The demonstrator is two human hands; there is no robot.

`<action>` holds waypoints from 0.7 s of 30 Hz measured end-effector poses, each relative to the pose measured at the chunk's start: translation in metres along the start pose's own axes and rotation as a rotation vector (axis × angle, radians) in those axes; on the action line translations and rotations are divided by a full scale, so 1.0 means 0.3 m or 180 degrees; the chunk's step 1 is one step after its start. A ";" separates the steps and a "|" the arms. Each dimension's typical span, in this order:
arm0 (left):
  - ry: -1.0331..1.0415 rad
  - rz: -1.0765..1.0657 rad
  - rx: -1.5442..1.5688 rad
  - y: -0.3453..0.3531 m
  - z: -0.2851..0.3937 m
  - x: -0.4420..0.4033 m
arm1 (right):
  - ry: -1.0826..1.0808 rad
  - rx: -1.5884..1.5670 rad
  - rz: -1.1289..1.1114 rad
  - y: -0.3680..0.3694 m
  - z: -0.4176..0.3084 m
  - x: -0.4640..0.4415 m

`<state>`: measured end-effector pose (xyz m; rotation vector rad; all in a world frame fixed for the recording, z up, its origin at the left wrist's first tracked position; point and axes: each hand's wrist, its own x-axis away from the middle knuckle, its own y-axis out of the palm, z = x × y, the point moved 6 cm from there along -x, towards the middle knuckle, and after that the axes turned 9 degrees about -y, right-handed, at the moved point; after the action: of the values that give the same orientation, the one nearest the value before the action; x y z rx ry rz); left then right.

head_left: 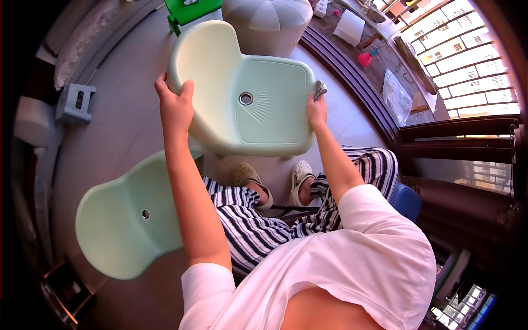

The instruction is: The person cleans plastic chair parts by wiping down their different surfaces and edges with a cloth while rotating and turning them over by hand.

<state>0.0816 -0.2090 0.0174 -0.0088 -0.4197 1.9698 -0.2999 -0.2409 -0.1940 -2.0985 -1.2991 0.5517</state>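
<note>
A pale green plastic chair seat with a low curved backrest is held up in front of me. A metal-ringed hole sits in its middle, with fine lines fanning out from it. My left hand is closed on the backrest edge, thumb on the inner face. At the opposite edge, my right hand grips the rim, and a small shiny grey metal object sticks out above its fingers; its kind is unclear. A second matching chair seat lies to the left, partly behind my left forearm.
A round cushioned stool and a green plastic stool stand beyond the seat. At far left is a grey step stool. A dark sliding-door track crosses the right side, with a clear plastic bag past it.
</note>
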 end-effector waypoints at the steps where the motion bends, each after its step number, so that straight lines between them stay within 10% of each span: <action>1: -0.0015 -0.0005 0.0040 0.000 -0.004 -0.002 | 0.0107 -0.0076 0.0010 -0.012 0.014 0.072; 9: -0.0023 -0.0043 -0.0027 0.000 -0.007 -0.011 | -0.0843 0.0027 0.0746 -0.043 0.020 0.615; 21: 0.0103 -0.0062 0.0120 -0.002 -0.016 -0.024 | -0.3174 0.0906 -0.1022 0.118 -0.321 0.721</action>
<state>0.0861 -0.2138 0.0118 -0.0125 -0.3602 1.9555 -0.1229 -0.0845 -0.1548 -1.3195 -1.8669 1.6350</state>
